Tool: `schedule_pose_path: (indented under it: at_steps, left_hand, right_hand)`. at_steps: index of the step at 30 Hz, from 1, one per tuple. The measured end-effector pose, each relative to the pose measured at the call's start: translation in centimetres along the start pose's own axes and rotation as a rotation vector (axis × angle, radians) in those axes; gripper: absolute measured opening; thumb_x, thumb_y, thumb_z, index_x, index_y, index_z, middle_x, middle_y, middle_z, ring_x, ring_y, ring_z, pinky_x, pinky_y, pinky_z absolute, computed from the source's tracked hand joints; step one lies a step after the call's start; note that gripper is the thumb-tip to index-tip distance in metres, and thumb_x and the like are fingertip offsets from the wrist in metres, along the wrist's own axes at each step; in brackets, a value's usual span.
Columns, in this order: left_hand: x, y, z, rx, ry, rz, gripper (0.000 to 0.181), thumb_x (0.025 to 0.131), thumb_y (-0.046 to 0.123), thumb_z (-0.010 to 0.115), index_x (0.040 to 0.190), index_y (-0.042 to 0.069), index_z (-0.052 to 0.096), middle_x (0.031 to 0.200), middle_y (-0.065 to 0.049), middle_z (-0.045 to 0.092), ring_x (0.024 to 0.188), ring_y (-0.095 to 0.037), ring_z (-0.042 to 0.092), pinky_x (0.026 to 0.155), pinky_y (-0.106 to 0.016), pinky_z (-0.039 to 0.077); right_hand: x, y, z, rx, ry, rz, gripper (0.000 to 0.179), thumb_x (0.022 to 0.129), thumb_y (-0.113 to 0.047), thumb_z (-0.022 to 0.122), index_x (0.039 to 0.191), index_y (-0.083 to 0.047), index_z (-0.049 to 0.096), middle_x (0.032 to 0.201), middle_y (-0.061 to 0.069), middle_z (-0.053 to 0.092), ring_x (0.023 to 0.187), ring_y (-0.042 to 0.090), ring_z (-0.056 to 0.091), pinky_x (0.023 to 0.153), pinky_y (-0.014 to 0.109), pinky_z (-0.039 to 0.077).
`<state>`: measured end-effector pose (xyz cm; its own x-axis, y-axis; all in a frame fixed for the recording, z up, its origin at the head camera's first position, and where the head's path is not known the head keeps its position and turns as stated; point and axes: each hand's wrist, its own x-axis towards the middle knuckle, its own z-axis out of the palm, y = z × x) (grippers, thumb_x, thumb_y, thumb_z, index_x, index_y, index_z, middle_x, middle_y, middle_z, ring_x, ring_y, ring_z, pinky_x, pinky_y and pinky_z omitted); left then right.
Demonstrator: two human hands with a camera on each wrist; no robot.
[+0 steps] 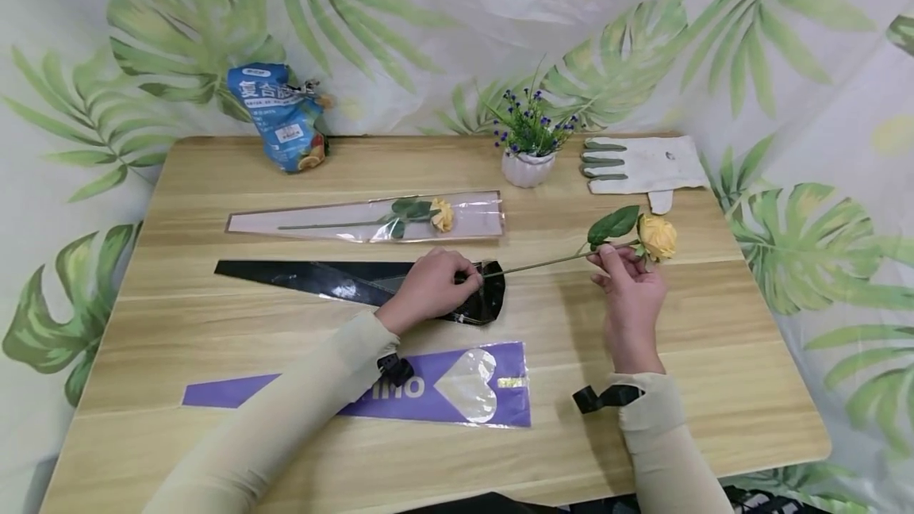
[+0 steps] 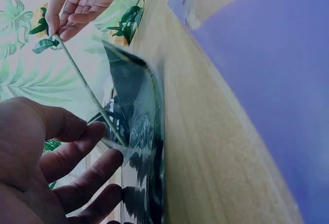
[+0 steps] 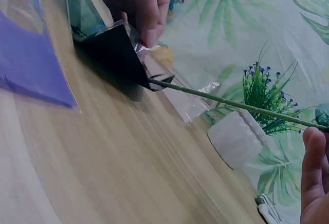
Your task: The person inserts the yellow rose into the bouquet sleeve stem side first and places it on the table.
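Observation:
My right hand (image 1: 631, 300) pinches a yellow rose (image 1: 657, 238) by its stem, just below the bloom and a green leaf. The stem (image 3: 226, 100) slants down leftward, its lower end in the open mouth of a black flower sleeve (image 1: 286, 272) with a clear window. At that mouth my left hand (image 1: 432, 285) pinches the sleeve's upper film between thumb and forefinger, holding it raised. In the left wrist view the stem passes beside the left fingertips (image 2: 97, 127) into the film. The sleeve lies flat with its narrow end to the left.
Behind lies a pink-edged clear sleeve (image 1: 471, 220) with another yellow rose inside. A purple sleeve (image 1: 510, 407) with a heart window lies in front, partly under the left forearm. Along the back stand a blue bag (image 1: 282, 121) and a white flowerpot (image 1: 528, 169), beside a work glove (image 1: 650, 165).

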<state>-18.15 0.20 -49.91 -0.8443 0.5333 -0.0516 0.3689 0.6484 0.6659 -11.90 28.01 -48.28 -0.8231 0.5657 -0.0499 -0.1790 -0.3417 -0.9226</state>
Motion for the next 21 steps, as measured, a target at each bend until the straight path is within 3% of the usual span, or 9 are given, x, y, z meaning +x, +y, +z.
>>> schedule_pose_path:
  at_steps: [7, 13, 21]
  left_hand:
    - [-0.1, 0.2, 0.0, -0.010, 0.063, -0.019, 0.020, 0.098, 0.029, 0.063, 0.087, 0.020, 0.077, 0.093, 0.008, 0.071, 0.099, -0.020, 0.059, 0.085, -0.039, 0.047]
    - [-0.3, 0.3, 0.2, -0.007, 0.079, -0.025, 0.022, 0.098, 0.029, 0.062, 0.082, 0.023, 0.076, 0.092, 0.010, 0.070, 0.096, -0.018, 0.057, 0.081, -0.039, 0.046]
    - [-0.4, 0.3, 0.9, -0.031, 0.155, -0.052, 0.016, 0.094, 0.026, 0.064, 0.088, 0.021, 0.078, 0.097, 0.009, 0.071, 0.095, -0.017, 0.057, 0.092, -0.043, 0.041]
  right_hand:
    - [-0.6, 0.2, 0.0, 0.037, -0.032, 0.045, 0.031, 0.085, -0.015, 0.084, 0.100, -0.002, 0.061, 0.094, 0.012, 0.070, 0.083, 0.023, 0.072, 0.062, 0.027, 0.053]
    - [-0.5, 0.4, -0.8, 0.159, -0.093, 0.036, 0.017, 0.089, -0.007, 0.079, 0.097, 0.000, 0.066, 0.089, 0.012, 0.071, 0.078, 0.023, 0.071, 0.061, 0.027, 0.051]
    - [-0.6, 0.4, -1.2, 0.046, 0.015, 0.113, 0.032, 0.084, -0.015, 0.086, 0.087, -0.006, 0.055, 0.085, 0.008, 0.066, 0.075, 0.023, 0.070, 0.063, 0.027, 0.047]
